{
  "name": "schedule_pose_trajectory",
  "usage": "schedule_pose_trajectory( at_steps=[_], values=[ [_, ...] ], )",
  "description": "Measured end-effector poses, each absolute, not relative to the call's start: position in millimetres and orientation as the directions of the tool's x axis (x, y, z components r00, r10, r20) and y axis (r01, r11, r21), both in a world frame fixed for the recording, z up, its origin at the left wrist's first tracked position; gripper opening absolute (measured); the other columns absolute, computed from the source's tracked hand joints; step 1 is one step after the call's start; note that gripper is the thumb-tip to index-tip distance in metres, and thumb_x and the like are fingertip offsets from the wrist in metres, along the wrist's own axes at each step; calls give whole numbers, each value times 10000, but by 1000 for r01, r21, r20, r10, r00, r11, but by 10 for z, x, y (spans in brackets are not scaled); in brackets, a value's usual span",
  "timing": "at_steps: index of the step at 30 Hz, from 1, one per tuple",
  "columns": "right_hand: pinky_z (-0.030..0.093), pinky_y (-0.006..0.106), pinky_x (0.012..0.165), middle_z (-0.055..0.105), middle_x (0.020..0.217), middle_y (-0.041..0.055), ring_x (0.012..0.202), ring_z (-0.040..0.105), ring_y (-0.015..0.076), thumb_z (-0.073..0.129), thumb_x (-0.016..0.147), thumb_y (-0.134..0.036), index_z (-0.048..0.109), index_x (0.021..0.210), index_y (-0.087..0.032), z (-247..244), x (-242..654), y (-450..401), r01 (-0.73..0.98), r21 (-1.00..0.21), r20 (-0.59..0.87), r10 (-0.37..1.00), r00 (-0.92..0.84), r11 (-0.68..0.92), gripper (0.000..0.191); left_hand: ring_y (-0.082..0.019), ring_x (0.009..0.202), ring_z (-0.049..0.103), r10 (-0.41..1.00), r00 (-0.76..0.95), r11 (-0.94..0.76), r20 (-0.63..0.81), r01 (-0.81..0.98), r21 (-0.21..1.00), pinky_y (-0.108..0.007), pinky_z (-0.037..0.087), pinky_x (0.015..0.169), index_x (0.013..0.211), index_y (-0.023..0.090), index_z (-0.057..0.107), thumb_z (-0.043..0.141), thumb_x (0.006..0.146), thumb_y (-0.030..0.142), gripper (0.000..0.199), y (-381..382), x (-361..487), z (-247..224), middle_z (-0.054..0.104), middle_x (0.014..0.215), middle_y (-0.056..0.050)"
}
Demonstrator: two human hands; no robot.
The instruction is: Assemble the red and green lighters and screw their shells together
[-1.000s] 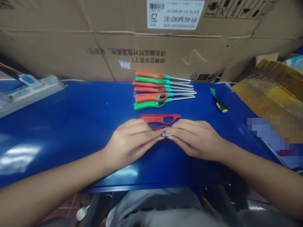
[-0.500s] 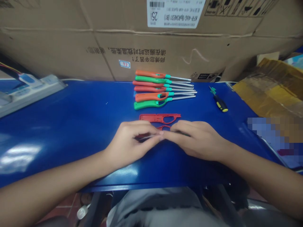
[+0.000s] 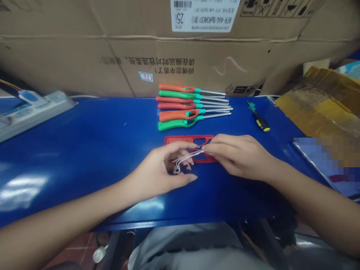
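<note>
Thin white wires [image 3: 187, 155] stretch between my hands above the blue table. At their right end, the bent fingers of my right hand [image 3: 239, 155] are pinched together on them. My left hand [image 3: 157, 167] curves around the other end with thumb and fingers spread apart. Just beyond the hands lies a red lighter handle half [image 3: 176, 139], its hollow inside facing up. A second red handle half [image 3: 208, 159] is lower down, partly covered by both hands. What else the right fingertips hold is hidden.
Several long-necked lighters [image 3: 180, 115] with orange, red and green handles lie in a row at the back. A black-and-yellow screwdriver [image 3: 261, 122] is at right. A power strip [image 3: 42, 112] stands left; a large cardboard box [image 3: 84, 63] walls off the back.
My left thumb and fingers have spread apart from a pinch. My right hand has moved slightly up and away, and the white wires now show between the hands.
</note>
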State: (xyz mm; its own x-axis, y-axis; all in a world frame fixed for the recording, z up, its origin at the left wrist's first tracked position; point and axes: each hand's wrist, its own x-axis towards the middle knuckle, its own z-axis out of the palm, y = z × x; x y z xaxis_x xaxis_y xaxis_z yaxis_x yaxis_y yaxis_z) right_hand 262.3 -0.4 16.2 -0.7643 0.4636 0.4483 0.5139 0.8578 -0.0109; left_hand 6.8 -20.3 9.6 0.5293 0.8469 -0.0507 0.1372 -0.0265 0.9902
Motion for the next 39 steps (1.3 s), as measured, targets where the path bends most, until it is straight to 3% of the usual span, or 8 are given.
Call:
schedule_pose_trajectory(
  at_steps=[3,8,14,20,25,29,35,39],
  values=[
    [472,265,632,712,994,48,810,686,164,502,1002,-177,617,1176,-200,184,2715,76,600,-54,413,565,-714,798,210,-153,904,669,864,503,-78,-24,181,980,-273,622,764,1361,203,556,773,790,157,612,-180,32,45,656,1079,-57],
    [526,308,812,705,1050,55,946,684,194,521,1006,-224,625,1152,-212,249,2819,154,637,-224,342,671,-658,738,179,-117,865,692,860,470,-342,198,244,907,-259,637,808,1344,215,589,663,905,144,451,-154,-8,5,652,1190,-72],
    [538,319,823,714,1041,59,943,676,193,536,999,-240,639,1126,-221,291,2804,133,523,-398,329,650,-685,754,164,-113,830,672,772,515,-605,373,416,679,-235,608,790,1291,213,633,711,905,200,394,-136,-35,66,690,1027,-31],
    [530,300,750,720,1000,32,848,673,173,564,986,-253,640,1121,-250,308,2789,79,572,-365,423,678,-601,735,156,-145,921,673,795,524,-580,304,513,633,-271,594,866,1380,223,532,796,843,305,603,-113,-23,0,687,1103,-29],
    [521,298,738,719,994,30,826,670,170,564,985,-249,642,1120,-248,321,2782,64,571,-360,444,674,-591,738,156,-104,926,694,786,540,-564,301,429,705,-194,580,864,1392,200,519,689,919,187,503,-124,-7,-54,707,1077,-18],
    [526,305,778,717,1012,43,880,669,176,545,995,-229,639,1135,-228,284,2777,90,537,-353,434,643,-632,766,168,-82,847,685,773,512,-602,375,405,688,-165,575,832,1344,202,557,685,923,159,442,-145,0,-26,711,965,11],
    [519,303,817,709,1047,66,927,666,179,534,1001,-218,649,1121,-198,274,2778,130,526,-417,311,660,-684,741,167,-97,832,693,750,472,-649,463,389,655,-179,583,804,1302,214,600,699,919,165,399,-166,-19,30,732,960,-4],
    [508,290,816,712,1060,60,919,659,167,536,1002,-228,663,1107,-196,287,2780,122,493,-501,178,643,-745,711,168,-121,860,697,694,505,-712,513,381,590,-221,579,815,1188,199,684,685,929,157,263,-157,-41,56,754,1021,-38]
  ],
)
